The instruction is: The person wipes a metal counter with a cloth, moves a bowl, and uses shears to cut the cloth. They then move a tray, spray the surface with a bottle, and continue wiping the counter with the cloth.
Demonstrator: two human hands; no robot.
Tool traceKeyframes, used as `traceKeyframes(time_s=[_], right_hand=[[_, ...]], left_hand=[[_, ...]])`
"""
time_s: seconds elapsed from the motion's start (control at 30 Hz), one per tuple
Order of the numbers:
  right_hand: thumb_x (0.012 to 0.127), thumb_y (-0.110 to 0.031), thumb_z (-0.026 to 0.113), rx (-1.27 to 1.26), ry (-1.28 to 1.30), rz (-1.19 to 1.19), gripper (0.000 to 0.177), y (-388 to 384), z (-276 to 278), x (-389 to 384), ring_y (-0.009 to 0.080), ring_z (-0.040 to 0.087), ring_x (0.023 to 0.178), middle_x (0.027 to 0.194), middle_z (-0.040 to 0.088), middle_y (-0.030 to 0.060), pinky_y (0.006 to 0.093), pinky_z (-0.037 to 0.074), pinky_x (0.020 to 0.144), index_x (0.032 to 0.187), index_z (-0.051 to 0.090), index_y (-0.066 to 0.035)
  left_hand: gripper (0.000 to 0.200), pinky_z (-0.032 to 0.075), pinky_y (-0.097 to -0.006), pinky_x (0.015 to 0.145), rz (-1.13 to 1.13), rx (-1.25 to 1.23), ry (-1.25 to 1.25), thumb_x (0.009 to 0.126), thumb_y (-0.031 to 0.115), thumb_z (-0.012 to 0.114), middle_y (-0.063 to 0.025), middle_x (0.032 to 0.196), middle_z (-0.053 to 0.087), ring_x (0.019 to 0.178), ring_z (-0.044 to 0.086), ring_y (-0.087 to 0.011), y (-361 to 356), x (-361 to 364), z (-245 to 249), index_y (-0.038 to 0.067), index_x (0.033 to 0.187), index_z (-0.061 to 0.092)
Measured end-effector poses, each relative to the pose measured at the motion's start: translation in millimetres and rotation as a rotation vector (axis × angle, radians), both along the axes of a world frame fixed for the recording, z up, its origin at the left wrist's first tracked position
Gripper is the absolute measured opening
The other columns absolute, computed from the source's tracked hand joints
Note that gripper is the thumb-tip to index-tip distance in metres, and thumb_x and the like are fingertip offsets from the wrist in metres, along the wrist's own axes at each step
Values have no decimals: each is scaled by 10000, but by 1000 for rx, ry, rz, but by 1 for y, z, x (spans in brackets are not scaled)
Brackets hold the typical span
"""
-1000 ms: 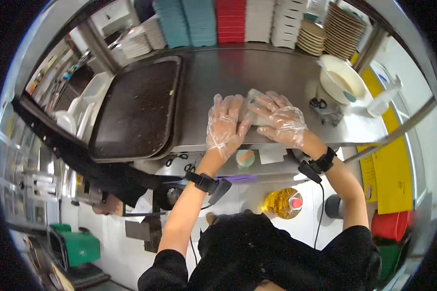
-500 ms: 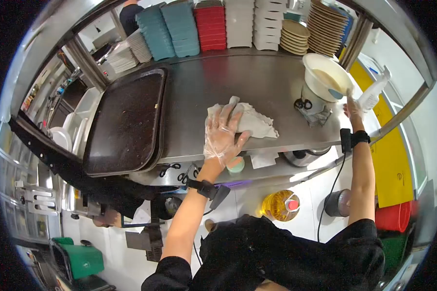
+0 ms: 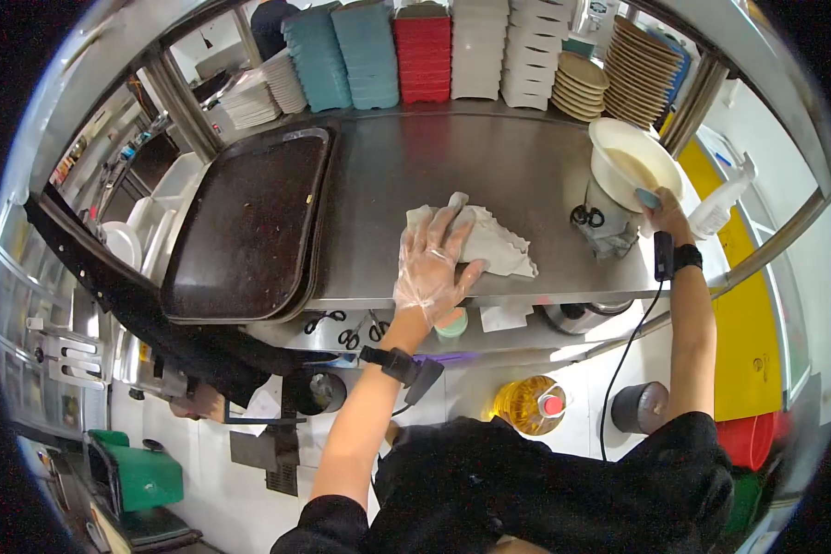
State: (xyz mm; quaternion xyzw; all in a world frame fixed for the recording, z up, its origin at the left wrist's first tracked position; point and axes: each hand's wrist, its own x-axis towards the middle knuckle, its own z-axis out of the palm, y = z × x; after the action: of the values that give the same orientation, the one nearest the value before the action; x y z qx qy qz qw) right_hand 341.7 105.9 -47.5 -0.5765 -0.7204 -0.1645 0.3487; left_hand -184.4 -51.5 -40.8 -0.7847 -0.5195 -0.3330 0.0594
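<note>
A dark tray [image 3: 249, 222] is lying at the left of the steel shelf [image 3: 489, 148]. Just beside it, the gloved left hand [image 3: 431, 258] is pressing flat, fingers spread and gripping nothing, on the white cloth [image 3: 499, 245] lying near the shelf's front edge. Farther right, the right hand [image 3: 667, 214] is touching the near rim of a white bowl [image 3: 623, 152]; whether it is gripping cannot be told. A spray bottle [image 3: 722, 205] is standing just beyond.

White cloth [image 3: 489, 242], cream bowl [image 3: 630, 164], dark brown tray [image 3: 249, 226], teal containers [image 3: 342, 51], red containers [image 3: 425, 51]
</note>
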Motion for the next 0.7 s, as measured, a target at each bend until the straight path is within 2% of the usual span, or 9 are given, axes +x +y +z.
traceKeyframes(time_s=[0.1,0.17,0.27,0.37,0.47,0.53,0.6,0.67,0.7], right_hand=[[784,-169,751,25,-186,149,362,-4,28,-14,375,631,816,916,636,190,412,513,711,1058,551,-42],[814,-186,741,-122,-136,18,355,13,35,-12,367,640,844,938,641,196,403,514,719,1075,547,-44],[852,-202,713,130,-56,250,333,-7,74,-79,340,639,898,1000,646,203,373,511,777,1103,584,-26],[848,-212,719,140,-63,220,347,9,68,-105,327,641,889,1012,646,193,372,511,775,1112,593,-24],[853,-210,717,-319,36,242,382,9,76,-151,301,635,940,1052,639,180,356,518,784,1155,574,-24],[836,-185,728,-372,175,151,454,-36,96,-201,294,627,972,1087,629,181,349,522,803,1214,535,-25],[804,-154,736,-323,410,510,530,-15,54,-200,303,618,984,1142,607,187,352,517,835,1260,497,-28],[777,-119,738,-44,9,384,521,-13,44,-223,276,619,981,1161,597,165,355,521,834,1240,511,-40],[785,-132,728,-108,28,361,465,-8,37,-236,263,621,955,1123,599,146,349,525,821,1193,521,-49]], left_hand=[[588,289,-512,1088,-20,8,-1,868,454,611,-121,1419,401,1330,350,-376,1,-1,2,149,1351,468],[579,290,-513,1087,-12,0,-3,872,452,608,-115,1425,397,1330,350,-376,0,0,2,148,1346,473],[617,233,-516,1128,-12,-86,11,884,465,571,-74,1481,322,1375,282,-345,1,0,2,169,1404,421],[620,239,-520,1125,-13,-83,16,884,466,569,-72,1481,324,1373,287,-347,1,0,1,169,1407,417],[591,284,-499,1092,3,17,22,867,461,602,-111,1422,410,1331,349,-362,1,2,0,142,1347,470],[597,285,-496,1090,12,-6,23,866,464,599,-110,1422,412,1328,354,-353,1,4,1,142,1351,465],[604,283,-495,1091,-18,-9,19,865,466,598,-108,1422,414,1325,358,-343,5,2,-3,146,1359,460],[653,254,-514,1115,-8,-78,26,870,491,570,-80,1471,356,1362,309,-351,5,1,-4,193,1427,402],[647,253,-510,1114,-9,-61,20,863,482,584,-81,1456,375,1358,312,-352,5,1,-5,193,1417,413]])
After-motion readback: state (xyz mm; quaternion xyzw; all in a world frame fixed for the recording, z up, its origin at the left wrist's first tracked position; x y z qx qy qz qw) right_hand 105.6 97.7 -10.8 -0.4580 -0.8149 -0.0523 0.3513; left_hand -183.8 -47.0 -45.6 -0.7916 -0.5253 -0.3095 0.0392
